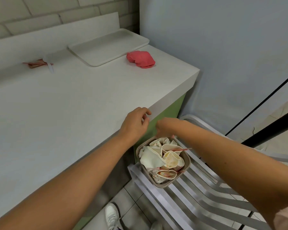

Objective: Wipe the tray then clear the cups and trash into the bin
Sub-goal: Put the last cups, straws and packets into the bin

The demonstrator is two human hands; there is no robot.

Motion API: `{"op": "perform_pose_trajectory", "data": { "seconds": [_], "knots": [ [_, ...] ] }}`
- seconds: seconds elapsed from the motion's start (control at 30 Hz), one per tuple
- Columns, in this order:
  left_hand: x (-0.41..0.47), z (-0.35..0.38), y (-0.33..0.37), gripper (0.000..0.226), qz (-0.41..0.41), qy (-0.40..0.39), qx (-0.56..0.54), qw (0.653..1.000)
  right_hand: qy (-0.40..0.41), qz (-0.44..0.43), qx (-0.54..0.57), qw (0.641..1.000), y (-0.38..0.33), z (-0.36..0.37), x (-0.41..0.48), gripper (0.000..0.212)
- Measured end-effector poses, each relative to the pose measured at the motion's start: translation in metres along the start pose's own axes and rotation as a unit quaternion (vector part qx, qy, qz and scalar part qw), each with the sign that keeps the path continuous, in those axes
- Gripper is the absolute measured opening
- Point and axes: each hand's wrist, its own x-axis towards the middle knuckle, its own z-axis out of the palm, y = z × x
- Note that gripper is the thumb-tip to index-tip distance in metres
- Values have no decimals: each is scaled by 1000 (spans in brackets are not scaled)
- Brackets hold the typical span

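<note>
1. The remaining trash (37, 63), red wrappers and one white plastic knife (50, 66), lay on the bench (73, 105); it looked light and flimsy, best pinched mid-length.
2. At least five crushed cups (163, 158) filled one bin (187, 165).
3. One tray (106, 47), one cloth (140, 59).
4. The left hand (136, 123) had a loose, empty grip; the right hand (165, 128) had its grip hidden, so I cannot tell.

Tray (106, 47) on counter (73, 97), cloth (140, 59) right; cups (163, 156) in bin (187, 159) on chair (198, 188).

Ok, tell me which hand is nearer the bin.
Right. The right hand hovers at the far rim of the bin; the left hand is by the counter edge, farther off.
</note>
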Motion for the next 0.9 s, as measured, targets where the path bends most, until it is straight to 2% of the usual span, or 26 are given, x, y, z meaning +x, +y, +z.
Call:
{"op": "perform_pose_trajectory", "data": {
  "seconds": [0.17, 0.33, 0.5, 0.9],
  "knots": [
    [18, -34, 4, 15, 3, 42, 42, 998, -67, 3, 27, 997, -10, -57, -12, 28],
    [39, -82, -13, 12, -17, 93, 66, 993, 12, -47, 27, 998, -40, -118, -22, 34],
    [59, -134, -60, 24, -74, 86, 114, 987, 109, -83, 62, 989, -87, -158, -4, 24],
    [77, -246, -205, 44, -198, 65, 183, 961, 142, -122, 66, 980, -205, -220, 87, 33]
  ]
}}
